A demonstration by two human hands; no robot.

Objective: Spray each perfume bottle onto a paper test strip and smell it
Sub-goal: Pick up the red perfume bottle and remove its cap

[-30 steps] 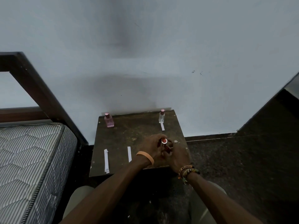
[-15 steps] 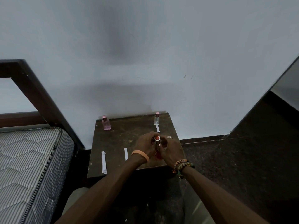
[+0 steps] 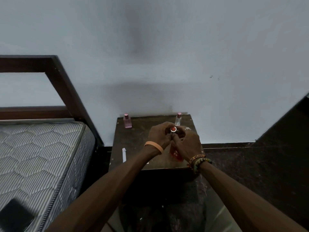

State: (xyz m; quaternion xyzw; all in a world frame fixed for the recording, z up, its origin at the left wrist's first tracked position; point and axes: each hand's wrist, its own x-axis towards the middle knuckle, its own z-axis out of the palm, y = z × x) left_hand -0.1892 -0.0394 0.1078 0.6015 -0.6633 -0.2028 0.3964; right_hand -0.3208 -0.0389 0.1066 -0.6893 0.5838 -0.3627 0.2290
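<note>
Both my hands hold a red perfume bottle [image 3: 175,154] above the small dark table [image 3: 133,139]. My left hand [image 3: 158,135] wraps around its top, where the round red cap [image 3: 173,129] shows. My right hand [image 3: 188,144] grips the bottle's body from the right. A pink bottle [image 3: 127,121] stands at the table's back left. A clear bottle with a pink cap [image 3: 178,119] stands at the back right. One white paper strip [image 3: 124,154] lies on the table's left side; other strips are hidden by my arms.
A bed with a grey patterned mattress [image 3: 41,156] and a dark wooden frame [image 3: 66,87] is at the left. A black phone [image 3: 15,216] lies on the mattress. A small silvery object [image 3: 188,128] rests on the table's right. The white wall is right behind the table.
The view has shifted right and down, so the table sits further right. My hands stay together on the red bottle and have lifted slightly toward the back of the table.
</note>
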